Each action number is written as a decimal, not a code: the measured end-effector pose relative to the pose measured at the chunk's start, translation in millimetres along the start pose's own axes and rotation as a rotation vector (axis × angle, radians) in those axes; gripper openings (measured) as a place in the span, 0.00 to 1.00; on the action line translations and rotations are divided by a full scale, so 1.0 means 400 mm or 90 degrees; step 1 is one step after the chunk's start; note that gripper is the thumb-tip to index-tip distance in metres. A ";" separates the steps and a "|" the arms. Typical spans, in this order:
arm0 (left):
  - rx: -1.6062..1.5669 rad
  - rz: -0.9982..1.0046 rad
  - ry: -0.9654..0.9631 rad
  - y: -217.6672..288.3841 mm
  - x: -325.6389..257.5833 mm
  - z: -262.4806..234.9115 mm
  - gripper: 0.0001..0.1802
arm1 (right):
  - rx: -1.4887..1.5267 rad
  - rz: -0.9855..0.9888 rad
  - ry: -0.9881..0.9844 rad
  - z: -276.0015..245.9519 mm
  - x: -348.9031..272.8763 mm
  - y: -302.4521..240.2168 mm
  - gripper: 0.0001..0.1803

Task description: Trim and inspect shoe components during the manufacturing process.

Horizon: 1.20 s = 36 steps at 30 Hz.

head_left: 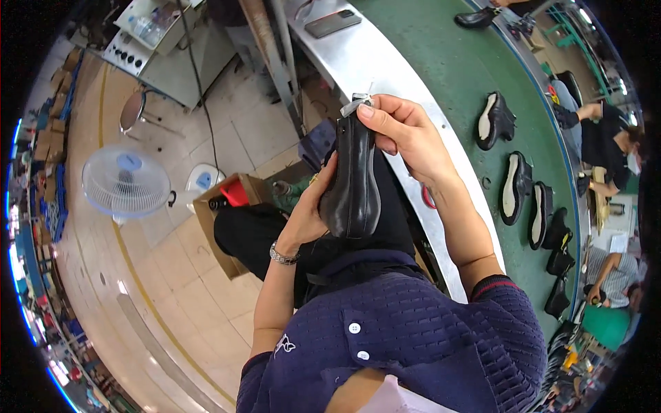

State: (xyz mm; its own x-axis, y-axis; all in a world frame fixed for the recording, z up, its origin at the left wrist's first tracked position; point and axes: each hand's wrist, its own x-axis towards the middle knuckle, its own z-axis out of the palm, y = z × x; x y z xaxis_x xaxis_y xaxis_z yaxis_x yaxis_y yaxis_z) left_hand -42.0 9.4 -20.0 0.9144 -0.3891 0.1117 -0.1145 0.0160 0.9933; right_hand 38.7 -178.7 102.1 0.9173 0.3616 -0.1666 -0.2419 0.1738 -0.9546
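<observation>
A black leather boot (357, 186) is held over my lap, its rounded end with a centre seam toward me and its narrow end pointing away. My left hand (311, 210) is wrapped round its left side, with part of the fingers hidden behind the leather. At the far end a pale, thin strip (352, 107) sticks out. The thumb and fingers of my right hand (410, 134) are pinched together on that strip, against the boot's edge. What the strip is made of I cannot tell.
Along my right runs a metal ledge (392, 55) with a phone (333, 23). Past it, several black shoes (513, 187) lie on a green conveyor belt (441, 65), with people working beyond. On my left are a cardboard box (227, 241), a fan (127, 180) and a stool (132, 110).
</observation>
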 end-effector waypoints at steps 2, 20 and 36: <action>-0.018 -0.018 0.026 -0.019 -0.031 0.005 0.52 | 0.003 0.013 -0.020 0.011 0.015 0.024 0.11; -0.339 -0.449 0.449 -0.060 -0.353 -0.255 0.31 | -1.017 0.009 0.294 -0.393 -0.130 0.454 0.27; -0.191 -0.445 0.306 0.012 -0.186 -0.156 0.42 | 0.041 0.345 -0.105 -0.067 -0.023 0.198 0.36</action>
State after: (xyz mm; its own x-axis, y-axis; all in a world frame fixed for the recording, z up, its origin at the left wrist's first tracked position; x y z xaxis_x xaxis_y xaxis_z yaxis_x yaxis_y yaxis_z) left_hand -86.5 96.1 -21.8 0.8084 0.0266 -0.5880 0.5739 0.1867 0.7974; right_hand 19.7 -193.0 21.4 0.5966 0.5515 -0.5831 -0.6879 -0.0230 -0.7255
